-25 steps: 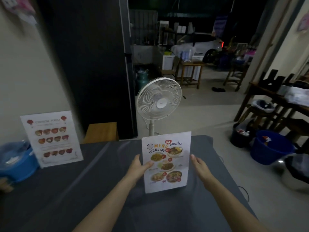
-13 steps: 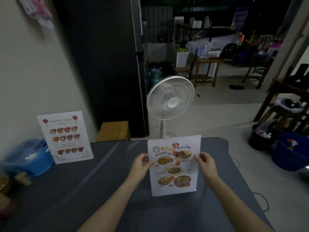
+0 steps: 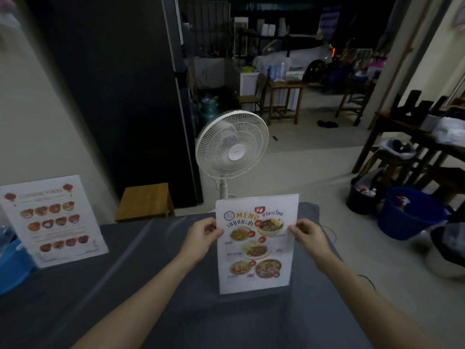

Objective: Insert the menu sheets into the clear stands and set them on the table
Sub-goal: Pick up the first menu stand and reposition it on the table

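Two stands w/ sheets in them as far as visible, so the task looks near its end. The person's left hand (image 3: pixel 201 239) pinches the left edge of the white Thai-food menu sheet in its clear acrylic stand (image 3: pixel 256 244), thumb on the front face; the right hand (image 3: pixel 308 235) pinches the right edge the same way, both narrow grips closed on the upper part of the stand, roughly level w/ each other. Between the two grips the sheet stands upright, facing the camera, printed dishes readable, top edge just above the knuckles. Below the grips the clear foot seems to meet the grey cloth-covered table (image 3: pixel 125 298), but lighting is dim & I can't tell if it is fully seated or just off the cloth. Well off to the left of the left hand, a second white menu sheet w/ red lanterns in a clear stand (image 3: pixel 52 220) is already set upright near the wall, untouched, so that one reads as done. Beyond the grips, past the table's far edge, a white pedestal fan (image 3: pixel 232 144) stands on the floor. Left to do, by my read: settle this stand, square it, let go. No loose sheets or empty stands in view, so prob. nothing more after that, though part of the table is out of frame.
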Demonstrator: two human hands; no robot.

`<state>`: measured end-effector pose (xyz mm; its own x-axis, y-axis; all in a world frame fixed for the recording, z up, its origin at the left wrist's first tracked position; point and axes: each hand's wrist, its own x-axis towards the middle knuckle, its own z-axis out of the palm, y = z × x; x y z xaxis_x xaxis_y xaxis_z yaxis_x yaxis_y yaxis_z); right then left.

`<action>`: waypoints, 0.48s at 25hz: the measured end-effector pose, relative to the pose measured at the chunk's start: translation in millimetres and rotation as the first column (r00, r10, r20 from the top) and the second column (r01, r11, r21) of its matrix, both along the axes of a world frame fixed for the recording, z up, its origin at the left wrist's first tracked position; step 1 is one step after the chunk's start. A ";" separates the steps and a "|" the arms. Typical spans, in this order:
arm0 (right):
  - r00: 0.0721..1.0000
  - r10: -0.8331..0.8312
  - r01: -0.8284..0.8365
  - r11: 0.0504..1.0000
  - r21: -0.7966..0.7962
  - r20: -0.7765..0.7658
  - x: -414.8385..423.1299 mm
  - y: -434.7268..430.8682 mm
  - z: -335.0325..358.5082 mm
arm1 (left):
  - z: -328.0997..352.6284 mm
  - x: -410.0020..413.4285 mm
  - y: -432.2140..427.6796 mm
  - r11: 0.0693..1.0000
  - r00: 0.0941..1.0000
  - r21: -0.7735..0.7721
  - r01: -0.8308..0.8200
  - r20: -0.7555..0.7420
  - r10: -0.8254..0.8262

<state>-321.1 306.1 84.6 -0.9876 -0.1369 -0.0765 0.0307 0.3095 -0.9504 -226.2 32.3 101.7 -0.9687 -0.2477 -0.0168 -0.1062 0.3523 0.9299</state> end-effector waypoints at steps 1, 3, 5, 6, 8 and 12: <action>1.000 0.008 -0.008 1.000 0.015 -0.019 -13.4 5.4 3.9 | 3.9 -12.5 5.4 1.000 1.000 0.003 -0.008 0.000 0.008; 0.998 0.026 -0.025 0.999 0.028 -0.051 -44.1 15.0 12.9 | 8.7 -41.1 15.4 0.999 0.999 0.029 -0.038 0.006 0.038; 0.996 0.049 -0.048 0.999 0.020 -0.069 -75.6 23.4 22.1 | 11.9 -72.2 24.4 0.997 0.998 0.049 -0.067 0.011 0.066; 0.995 0.060 -0.058 0.998 0.019 -0.075 -90.2 27.0 25.3 | 12.8 -86.1 28.4 0.996 0.997 0.059 -0.072 0.009 0.071; 0.993 0.085 -0.083 0.996 0.025 -0.080 -121.9 34.4 26.1 | 11.2 -117.8 35.6 0.994 0.996 0.073 -0.087 0.018 0.085; 0.993 0.090 -0.090 0.996 0.001 -0.076 -183.1 46.0 14.0 | -0.2 -179.8 51.5 0.992 0.995 0.071 -0.104 0.011 0.103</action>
